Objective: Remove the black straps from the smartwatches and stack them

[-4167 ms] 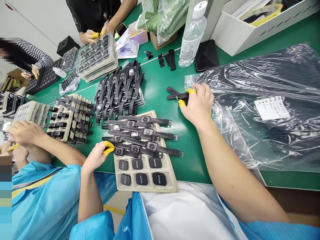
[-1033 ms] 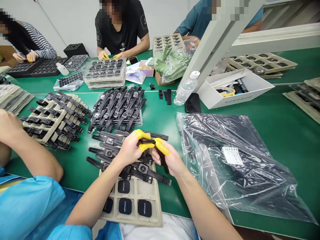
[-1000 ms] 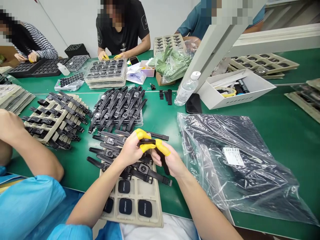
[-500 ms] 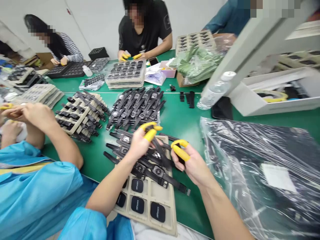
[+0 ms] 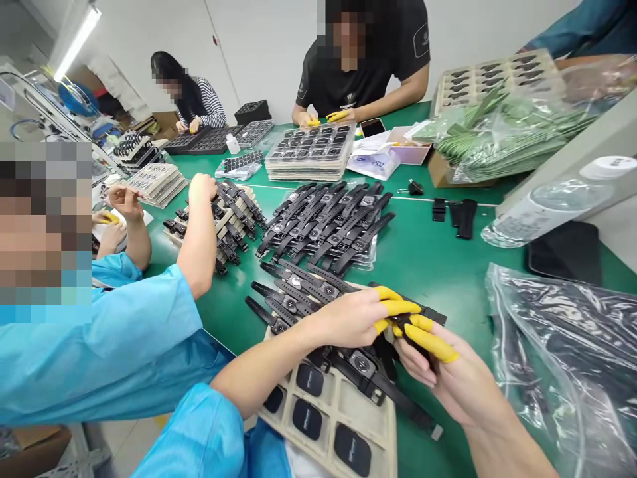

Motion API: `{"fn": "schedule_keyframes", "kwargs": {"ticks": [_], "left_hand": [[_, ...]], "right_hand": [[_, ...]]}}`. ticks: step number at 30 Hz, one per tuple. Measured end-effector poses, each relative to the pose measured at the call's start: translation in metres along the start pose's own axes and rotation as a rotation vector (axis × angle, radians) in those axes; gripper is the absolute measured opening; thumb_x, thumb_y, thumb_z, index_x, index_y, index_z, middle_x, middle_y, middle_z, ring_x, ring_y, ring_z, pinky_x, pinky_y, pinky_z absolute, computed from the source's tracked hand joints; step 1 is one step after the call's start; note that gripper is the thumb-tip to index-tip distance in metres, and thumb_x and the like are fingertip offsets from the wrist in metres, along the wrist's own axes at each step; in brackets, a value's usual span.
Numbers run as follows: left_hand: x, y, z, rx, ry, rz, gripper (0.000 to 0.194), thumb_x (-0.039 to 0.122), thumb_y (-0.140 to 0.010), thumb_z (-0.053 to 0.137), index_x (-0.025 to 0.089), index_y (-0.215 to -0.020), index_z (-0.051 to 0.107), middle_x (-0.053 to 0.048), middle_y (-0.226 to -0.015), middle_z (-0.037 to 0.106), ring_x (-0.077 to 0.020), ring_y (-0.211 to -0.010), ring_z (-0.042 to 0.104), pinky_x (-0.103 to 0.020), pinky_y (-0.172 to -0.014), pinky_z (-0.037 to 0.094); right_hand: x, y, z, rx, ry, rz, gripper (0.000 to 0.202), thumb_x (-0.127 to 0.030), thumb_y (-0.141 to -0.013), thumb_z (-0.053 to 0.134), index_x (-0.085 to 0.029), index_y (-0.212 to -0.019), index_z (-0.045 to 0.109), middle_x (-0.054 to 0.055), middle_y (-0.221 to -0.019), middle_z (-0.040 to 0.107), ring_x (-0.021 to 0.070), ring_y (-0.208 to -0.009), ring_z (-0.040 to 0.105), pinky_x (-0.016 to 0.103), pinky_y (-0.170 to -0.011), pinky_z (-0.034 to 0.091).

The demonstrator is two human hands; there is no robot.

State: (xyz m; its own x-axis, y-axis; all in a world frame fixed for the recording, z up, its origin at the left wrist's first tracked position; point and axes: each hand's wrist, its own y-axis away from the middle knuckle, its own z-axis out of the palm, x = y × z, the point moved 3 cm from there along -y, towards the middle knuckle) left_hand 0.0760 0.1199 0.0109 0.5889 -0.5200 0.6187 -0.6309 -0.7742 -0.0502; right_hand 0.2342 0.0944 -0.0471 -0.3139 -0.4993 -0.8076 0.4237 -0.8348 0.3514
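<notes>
The green worktop (image 5: 432,262) shows between watches (image 5: 326,226) and a bag (image 5: 572,372); by the right side of a tray (image 5: 355,403) overhanging the edge, left hand (image 5: 355,317) and right hand (image 5: 445,358) pinch a black strap (image 5: 385,353).

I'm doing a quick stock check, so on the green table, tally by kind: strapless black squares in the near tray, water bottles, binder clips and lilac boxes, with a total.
Black squares in the near tray: 4 in view, one partly hidden
Water bottle: 1
Binder clip: 1
Lilac box: 1
Total: 7
</notes>
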Motion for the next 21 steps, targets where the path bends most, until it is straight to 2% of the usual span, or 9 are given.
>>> {"fn": "schedule_keyframes", "kwargs": {"ticks": [4,9,13,17,21], "left_hand": [[-0.004,0.0,0.007,0.041,0.021,-0.04,0.052,0.008,-0.097,0.041,0.01,-0.147,0.054,-0.018,-0.145,0.059,-0.0243,-0.14,0.055,-0.039,-0.119,0.047],[0.0,-0.003,0.008,0.035,0.019,0.005,0.05,0.01,-0.1,0.037,0.001,-0.147,0.051,-0.022,-0.139,0.06,-0.025,-0.137,0.055,-0.037,-0.118,0.047],[0.007,-0.002,0.001,0.0,0.015,0.016,0.048,0.023,-0.105,0.041,0.006,-0.149,0.05,-0.019,-0.139,0.061,-0.0237,-0.135,0.056,-0.037,-0.118,0.047],[0.011,-0.001,0.0,-0.018,-0.166,0.006,0.041,0.019,-0.102,0.043,0.004,-0.136,0.059,-0.02,-0.132,0.064,-0.0261,-0.131,0.058,-0.038,-0.115,0.048],[0.013,0.001,-0.001,-0.042,-0.329,-0.004,0.035,0.023,-0.099,0.052,0.006,-0.128,0.063,-0.02,-0.126,0.065,-0.0289,-0.125,0.061,-0.041,-0.111,0.051]], "right_hand": [[-0.003,0.001,0.007,0.003,-0.099,-0.012,0.038,-0.052,-0.088,0.076,-0.021,-0.075,0.057,-0.005,-0.053,0.04,0.0064,-0.043,0.028,0.02,-0.039,0.023],[-0.006,0.003,0.006,-0.043,-0.199,0.027,0.036,-0.048,-0.092,0.073,-0.021,-0.074,0.057,-0.005,-0.054,0.041,0.0064,-0.044,0.029,0.019,-0.039,0.028],[-0.006,0.002,0.002,-0.027,-0.197,0.02,0.037,-0.048,-0.091,0.075,-0.021,-0.074,0.056,-0.005,-0.055,0.041,0.0058,-0.044,0.03,0.018,-0.04,0.03],[-0.004,0.001,0.004,-0.024,-0.158,0.066,0.049,-0.054,-0.085,0.08,-0.02,-0.068,0.049,-0.007,-0.053,0.037,0.0045,-0.043,0.025,0.017,-0.038,0.025],[-0.004,0.0,0.007,-0.008,-0.102,0.098,0.057,-0.058,-0.077,0.085,-0.02,-0.066,0.044,-0.008,-0.052,0.034,0.0034,-0.043,0.022,0.016,-0.038,0.021]]}}
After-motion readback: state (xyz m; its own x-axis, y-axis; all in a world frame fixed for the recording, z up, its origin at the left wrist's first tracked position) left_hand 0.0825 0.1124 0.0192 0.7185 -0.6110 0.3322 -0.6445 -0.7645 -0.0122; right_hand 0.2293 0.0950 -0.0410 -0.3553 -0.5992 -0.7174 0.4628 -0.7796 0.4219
